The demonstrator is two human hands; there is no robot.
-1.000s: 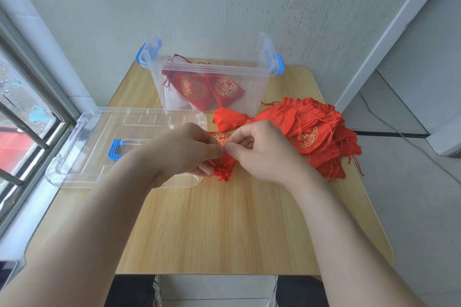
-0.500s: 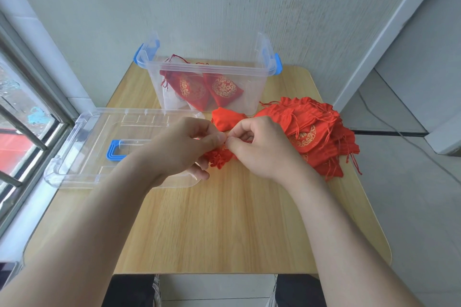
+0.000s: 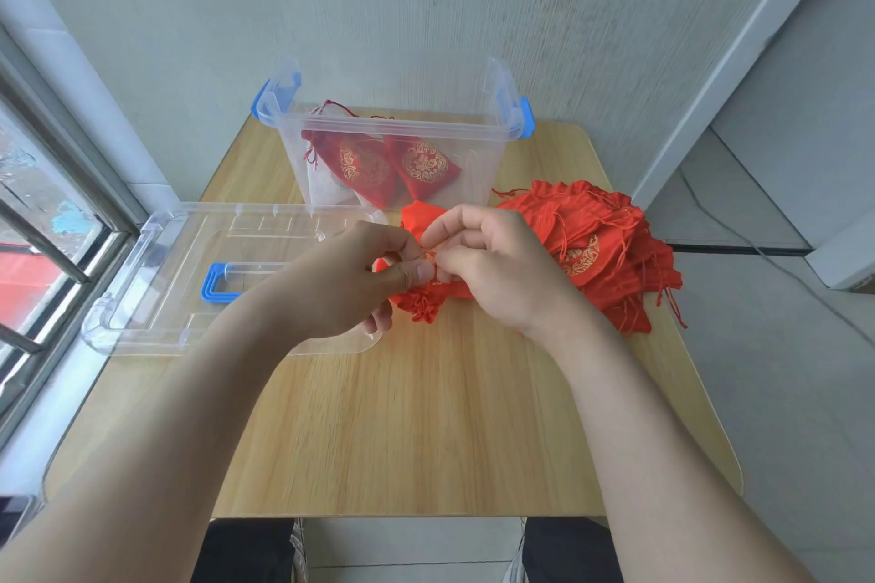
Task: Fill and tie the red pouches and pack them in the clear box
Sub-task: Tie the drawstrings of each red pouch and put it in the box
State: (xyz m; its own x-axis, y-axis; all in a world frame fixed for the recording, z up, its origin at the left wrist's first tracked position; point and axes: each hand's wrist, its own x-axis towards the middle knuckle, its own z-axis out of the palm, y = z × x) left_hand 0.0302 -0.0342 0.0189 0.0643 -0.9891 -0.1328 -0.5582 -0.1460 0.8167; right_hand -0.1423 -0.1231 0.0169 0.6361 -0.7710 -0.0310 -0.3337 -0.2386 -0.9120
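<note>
Pale wood grain covers the small table, which is pushed against a grey-white wall with a barred window on the left. Near the table's middle lies a red pouch, its gathered, ruffled mouth pointing toward the person and the rest of it hidden under the hands. The left hand and right hand meet just above it, fingertips touching, each pinching the thin red drawstring between thumb and forefinger; the other fingers are curled in. Just behind the hands a plain red bundle shows, though I cannot tell whether it is a separate pouch. To the right sits a loose pile of red pouches, cords trailing, one showing a gold pattern. At the back of the table stands the clear box with blue latches, open, holding two tied pouches with gold emblems leaning side by side. The box's clear lid lies flat on the left, its blue handle up, partly under the left wrist.
</note>
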